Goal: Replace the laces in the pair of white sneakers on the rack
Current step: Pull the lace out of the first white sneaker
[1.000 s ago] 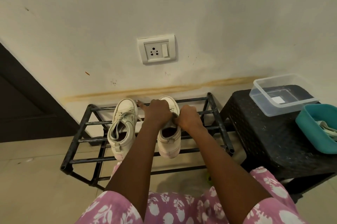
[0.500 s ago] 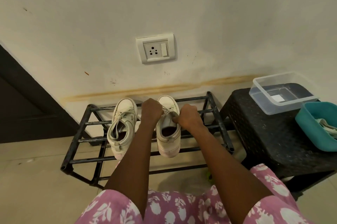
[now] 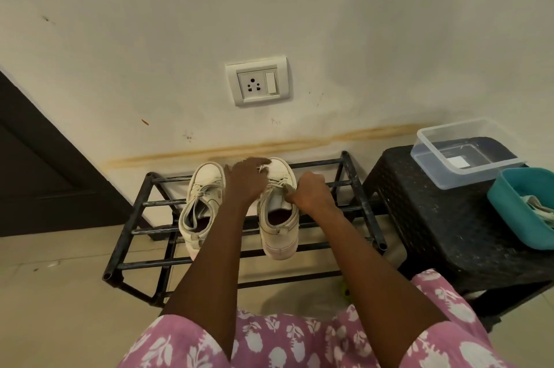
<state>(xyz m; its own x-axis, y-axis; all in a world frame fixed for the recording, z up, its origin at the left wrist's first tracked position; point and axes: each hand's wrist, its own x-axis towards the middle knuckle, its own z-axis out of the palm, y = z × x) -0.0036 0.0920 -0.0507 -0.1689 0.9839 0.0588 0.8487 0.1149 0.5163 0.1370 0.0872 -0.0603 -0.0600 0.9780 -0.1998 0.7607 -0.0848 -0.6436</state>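
Note:
Two white sneakers stand toes to the wall on a black metal rack (image 3: 356,185). The left sneaker (image 3: 204,197) is laced and untouched. My left hand (image 3: 245,182) lies over the laces of the right sneaker (image 3: 280,232), its fingertips pinching a bit of white lace (image 3: 261,169) near the toe. My right hand (image 3: 308,194) is curled at that sneaker's right side and grips the edge of the tongue beside the upper laces. My left hand hides most of the lacing.
A black plastic stool (image 3: 425,217) stands right of the rack. On it are a clear plastic container (image 3: 425,146) and a teal basket (image 3: 509,214) holding pale laces or cloth. A wall socket (image 3: 257,81) is above, a dark door (image 3: 36,164) at left.
My left hand has moved forward from the tongue area to the toe end of the right sneaker's lacing. My right hand stays at the sneaker's right side.

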